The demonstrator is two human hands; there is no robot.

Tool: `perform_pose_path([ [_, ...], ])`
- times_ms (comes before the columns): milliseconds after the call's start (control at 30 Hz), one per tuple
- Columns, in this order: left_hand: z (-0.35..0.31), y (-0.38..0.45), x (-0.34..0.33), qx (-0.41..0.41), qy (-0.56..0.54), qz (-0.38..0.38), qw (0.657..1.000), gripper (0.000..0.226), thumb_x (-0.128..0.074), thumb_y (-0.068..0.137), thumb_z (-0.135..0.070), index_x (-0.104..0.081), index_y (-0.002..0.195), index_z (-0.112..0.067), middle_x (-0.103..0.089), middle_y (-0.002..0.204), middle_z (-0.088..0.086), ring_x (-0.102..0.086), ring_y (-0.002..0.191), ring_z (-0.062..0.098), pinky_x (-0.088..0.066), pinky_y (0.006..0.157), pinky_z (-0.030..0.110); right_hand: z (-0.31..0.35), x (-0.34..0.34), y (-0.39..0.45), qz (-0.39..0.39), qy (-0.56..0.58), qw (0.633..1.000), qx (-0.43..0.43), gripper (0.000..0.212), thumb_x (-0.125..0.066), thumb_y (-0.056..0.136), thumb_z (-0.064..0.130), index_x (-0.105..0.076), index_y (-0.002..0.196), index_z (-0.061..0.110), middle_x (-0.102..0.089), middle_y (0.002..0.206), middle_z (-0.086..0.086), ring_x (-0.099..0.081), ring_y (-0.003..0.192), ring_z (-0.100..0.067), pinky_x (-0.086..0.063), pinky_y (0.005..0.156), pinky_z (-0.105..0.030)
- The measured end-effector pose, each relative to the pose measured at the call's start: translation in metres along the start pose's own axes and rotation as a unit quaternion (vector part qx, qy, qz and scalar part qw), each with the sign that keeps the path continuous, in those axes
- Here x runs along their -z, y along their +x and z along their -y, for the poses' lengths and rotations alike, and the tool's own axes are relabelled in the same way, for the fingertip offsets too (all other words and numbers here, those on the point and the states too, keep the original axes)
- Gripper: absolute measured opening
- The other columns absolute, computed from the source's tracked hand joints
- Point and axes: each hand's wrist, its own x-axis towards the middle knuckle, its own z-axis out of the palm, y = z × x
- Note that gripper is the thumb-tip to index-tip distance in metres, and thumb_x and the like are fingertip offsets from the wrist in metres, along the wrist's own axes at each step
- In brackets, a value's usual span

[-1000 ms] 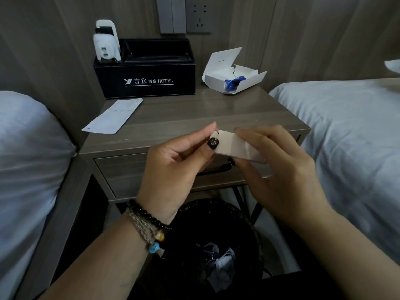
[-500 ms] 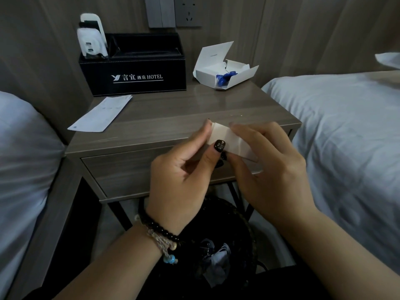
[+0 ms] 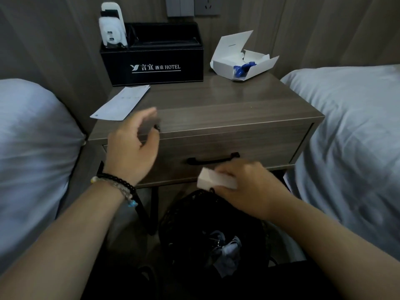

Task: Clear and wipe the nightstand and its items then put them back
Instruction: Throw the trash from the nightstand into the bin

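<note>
— Two hands low in front of a grey-brown wooden nightstand (image 3: 216, 109) with one drawer and a black handle, set between two beds (image 3: 357, 137) in pale sheets. Which holds what?

— Right hand (image 3: 244, 189) curled round a small white folded card or packet (image 3: 214, 180), just above a black wire wastebasket (image 3: 184, 224) on the floor. Left hand (image 3: 134, 148), blurred, fingers loosely curled and apart, probably holding nothing, raised near the front left edge of the top.

— Step in hand?

— Judged as clearing: white piece poised over the basket, likely about to be dropped in. Top not yet cleared, not yet wiped.

— Next move?

— Letting the piece go squarely over the basket mouth, then lifting the remaining things off the top, lightest first, with no cloth in sight yet.

— Containers and contents?

— Black leather-look hotel caddy box (image 3: 155, 61) with white lettering, at the back left: a white plastic handset or remote (image 3: 112, 29) upright in its left compartment, right compartment too dark to read. Open white cardboard box (image 3: 236, 61), back right, lid up, a blue wrapped item (image 3: 242, 69) and white paper inside. Basket holding crumpled scraps. Flat white paper slip (image 3: 121, 103) lying loose at the left edge, overhanging slightly.
</note>
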Motion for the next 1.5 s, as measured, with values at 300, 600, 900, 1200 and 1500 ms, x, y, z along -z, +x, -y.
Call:
perform_pose_path([
  [300, 0.057, 0.018, 0.024, -0.030, 0.222, 0.037, 0.974, 0.051, -0.051, 0.097, -0.030, -0.041, 0.139, -0.003, -0.035, 0.152, 0.015, -0.021, 0.146, 0.028, -0.020, 0.116, 0.046, 0.003, -0.034, 0.004, 0.125, -0.064, 0.989, -0.037, 0.066, -0.055, 0.092, 0.049, -0.028, 0.146, 0.023, -0.040, 0.146, -0.004, -0.046, 0.129, -0.026, -0.046, 0.098, -0.039],
  [600, 0.043, 0.031, 0.032, 0.034, 0.381, 0.171, 0.908, 0.058, -0.023, 0.097, -0.054, -0.042, 0.141, -0.021, -0.042, 0.149, 0.001, -0.031, 0.141, 0.018, -0.006, 0.116, 0.058, 0.028, -0.018, -0.006, -0.038, 0.019, 0.999, 0.003, 0.051, -0.052, 0.094, 0.046, -0.041, 0.139, 0.027, -0.049, 0.134, 0.006, -0.058, 0.110, -0.018, -0.053, 0.084, -0.036],
  [900, 0.044, 0.034, 0.054, 0.174, 0.293, 0.030, 0.940, 0.060, -0.046, 0.089, -0.056, -0.051, 0.127, -0.009, -0.058, 0.126, 0.019, -0.054, 0.114, 0.040, -0.047, 0.090, 0.045, 0.038, -0.014, -0.003, -0.089, 0.054, 0.995, 0.003, 0.042, -0.054, 0.095, 0.039, -0.051, 0.134, 0.023, -0.055, 0.129, 0.005, -0.062, 0.104, -0.017, -0.055, 0.081, -0.037],
  [1200, 0.049, 0.021, 0.081, 0.278, 0.204, 0.114, 0.932, 0.057, -0.040, 0.098, -0.046, -0.068, 0.068, -0.006, -0.066, 0.048, -0.001, -0.066, 0.054, 0.020, -0.049, 0.062, 0.030, 0.038, -0.016, 0.004, -0.082, 0.063, 0.995, -0.007, 0.031, -0.052, 0.095, 0.041, -0.063, 0.118, 0.023, -0.070, 0.107, 0.004, -0.066, 0.096, -0.018, -0.056, 0.081, -0.039],
  [1500, -0.015, -0.023, 0.057, 0.151, -0.079, -0.030, 0.985, 0.045, -0.043, 0.099, -0.039, -0.060, 0.072, -0.008, -0.054, 0.039, 0.002, -0.047, 0.034, 0.010, -0.041, 0.045, 0.027, 0.049, -0.016, 0.006, -0.125, 0.262, 0.956, -0.045, 0.053, -0.037, 0.091, 0.059, -0.066, 0.081, 0.015, -0.069, 0.071, -0.002, -0.067, 0.063, -0.020, -0.057, 0.067, -0.047],
])
